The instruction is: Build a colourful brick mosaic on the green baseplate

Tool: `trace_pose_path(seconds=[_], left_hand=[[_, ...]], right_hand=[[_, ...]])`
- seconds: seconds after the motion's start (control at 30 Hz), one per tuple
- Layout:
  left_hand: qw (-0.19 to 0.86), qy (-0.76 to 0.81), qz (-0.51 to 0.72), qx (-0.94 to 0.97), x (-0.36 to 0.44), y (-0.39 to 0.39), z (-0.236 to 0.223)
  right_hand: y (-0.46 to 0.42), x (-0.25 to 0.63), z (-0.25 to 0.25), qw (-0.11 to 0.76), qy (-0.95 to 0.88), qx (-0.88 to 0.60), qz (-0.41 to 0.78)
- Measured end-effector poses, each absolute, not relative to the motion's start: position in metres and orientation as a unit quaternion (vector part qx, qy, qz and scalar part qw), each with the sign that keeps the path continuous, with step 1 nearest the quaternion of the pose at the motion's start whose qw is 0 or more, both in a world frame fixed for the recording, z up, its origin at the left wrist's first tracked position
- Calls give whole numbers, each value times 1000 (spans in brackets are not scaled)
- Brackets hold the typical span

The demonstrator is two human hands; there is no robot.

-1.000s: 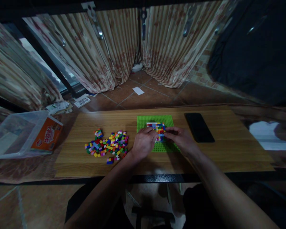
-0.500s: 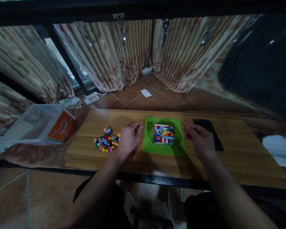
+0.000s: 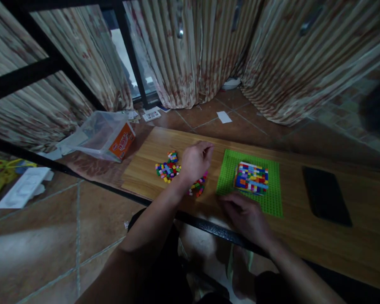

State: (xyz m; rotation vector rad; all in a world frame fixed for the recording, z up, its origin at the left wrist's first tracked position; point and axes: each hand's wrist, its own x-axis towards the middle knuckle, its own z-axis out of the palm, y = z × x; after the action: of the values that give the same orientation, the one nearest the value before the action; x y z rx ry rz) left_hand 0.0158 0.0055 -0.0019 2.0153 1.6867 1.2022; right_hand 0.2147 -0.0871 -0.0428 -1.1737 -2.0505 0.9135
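My left hand (image 3: 194, 162) hovers between the brick pile and the baseplate, fingers curled together; anything inside them is hidden. Beneath and beside it lie small loose toy bricks (image 3: 166, 169) in many colours, and more bricks (image 3: 199, 185) show past the wrist. By the front left edge of the green baseplate (image 3: 223, 177) is my right hand (image 3: 245, 213), its fingers bent and closed, with contents I cannot make out. On the baseplate stands a rectangular block built of multicoloured bricks (image 3: 251, 177), which neither hand touches.
A flat black object (image 3: 327, 195) lies on the wooden table (image 3: 294, 190) to the right. Left of the table stands a clear plastic box (image 3: 98, 135) with an orange label. Curtains (image 3: 190, 55) hang behind, and a white paper (image 3: 224, 117) lies on the tiled floor.
The view has turned left and down. My right hand has moved from the baseplate's right side to its front left edge. My left hand remains near the loose bricks.
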Motion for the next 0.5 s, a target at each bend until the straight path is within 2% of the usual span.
trace_pose_path(seconds=[0.17, 0.5], left_hand=[[116, 580, 412, 693, 15, 6, 0], [102, 592, 447, 663, -4, 8, 12]], right_hand=[[-98, 202, -49, 261, -810, -408, 332], [-100, 184, -60, 266, -802, -437, 308]])
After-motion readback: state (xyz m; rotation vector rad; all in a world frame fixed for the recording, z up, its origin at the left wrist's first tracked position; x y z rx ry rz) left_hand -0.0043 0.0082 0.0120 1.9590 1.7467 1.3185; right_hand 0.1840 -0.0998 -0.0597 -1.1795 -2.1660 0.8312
